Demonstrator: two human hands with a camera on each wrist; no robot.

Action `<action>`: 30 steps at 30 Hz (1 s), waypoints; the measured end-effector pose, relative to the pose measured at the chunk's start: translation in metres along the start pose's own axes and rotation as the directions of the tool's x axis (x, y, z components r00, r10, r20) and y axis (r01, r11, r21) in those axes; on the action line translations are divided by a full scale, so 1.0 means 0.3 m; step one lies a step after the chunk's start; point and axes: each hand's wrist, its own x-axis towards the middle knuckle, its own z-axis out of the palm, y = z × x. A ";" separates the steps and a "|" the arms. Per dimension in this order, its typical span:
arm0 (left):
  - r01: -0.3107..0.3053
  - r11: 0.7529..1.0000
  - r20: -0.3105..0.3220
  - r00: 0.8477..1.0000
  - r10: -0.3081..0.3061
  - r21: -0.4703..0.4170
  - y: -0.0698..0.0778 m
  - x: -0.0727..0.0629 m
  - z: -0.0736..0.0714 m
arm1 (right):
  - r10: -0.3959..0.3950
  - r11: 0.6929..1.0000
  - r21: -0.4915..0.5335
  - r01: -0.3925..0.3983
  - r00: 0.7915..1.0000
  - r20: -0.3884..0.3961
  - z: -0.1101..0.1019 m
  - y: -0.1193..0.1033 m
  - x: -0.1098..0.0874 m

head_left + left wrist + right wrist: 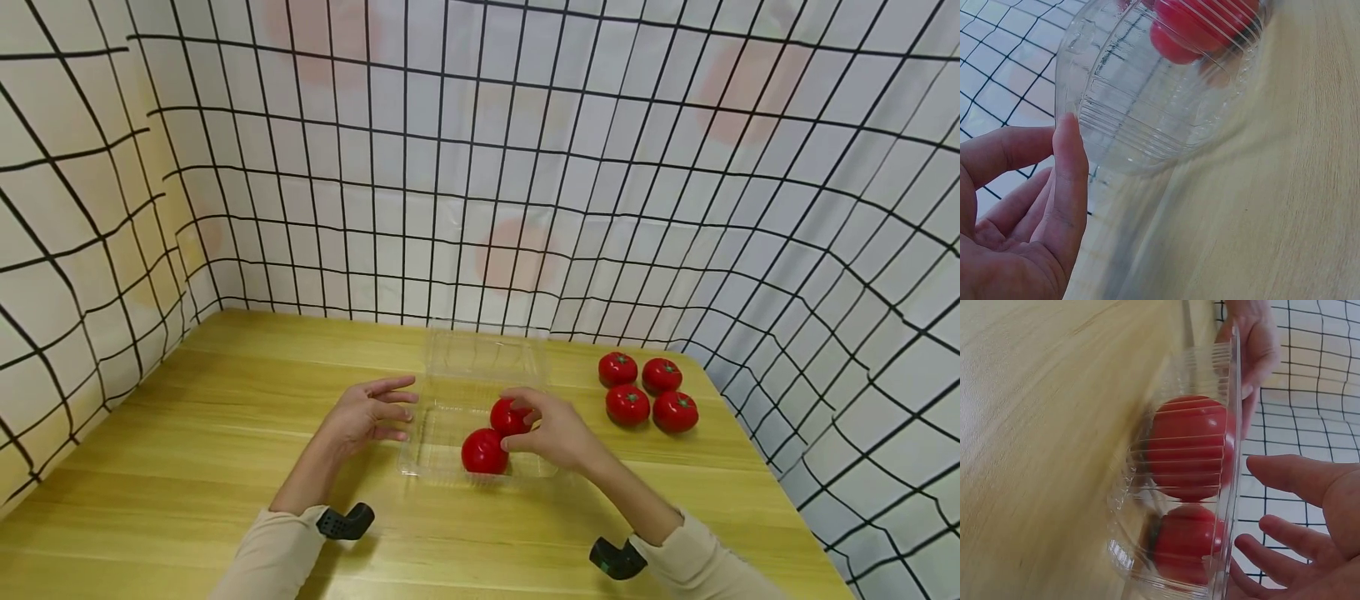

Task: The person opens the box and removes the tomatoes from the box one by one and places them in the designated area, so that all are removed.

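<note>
A clear plastic clamshell box lies unlatched on the table, its lid folded back towards the mesh. Two tomatoes sit in its right half: a near tomato and a far tomato. My right hand hovers over the box's right side by these tomatoes. In the right wrist view its fingers are spread, with nothing held. My left hand is beside the box's left edge, fingers loosely extended. The left wrist view shows its fingertips close to the box rim; contact is unclear.
At the right of the wooden table, several tomatoes stand grouped, green stem ends up. Black-lined mesh over white sheeting encloses the back and both sides.
</note>
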 end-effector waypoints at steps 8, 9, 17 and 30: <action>-0.003 1.000 -0.008 1.000 0.003 0.000 0.001 -0.002 0.003 | 0.006 0.999 0.039 -0.008 0.999 0.044 0.012 0.001 -0.005; -0.003 1.000 -0.008 1.000 0.003 0.000 0.002 -0.003 0.004 | 0.006 0.999 0.044 -0.008 0.999 0.050 0.015 0.000 -0.006; -0.001 1.000 -0.010 1.000 0.002 0.003 0.000 -0.001 0.003 | -0.029 1.000 0.002 0.029 0.995 0.095 0.043 -0.003 -0.005; -0.004 1.000 -0.009 1.000 0.004 0.013 -0.003 0.002 0.000 | -0.049 0.998 -0.038 0.055 0.990 0.131 0.085 -0.011 -0.004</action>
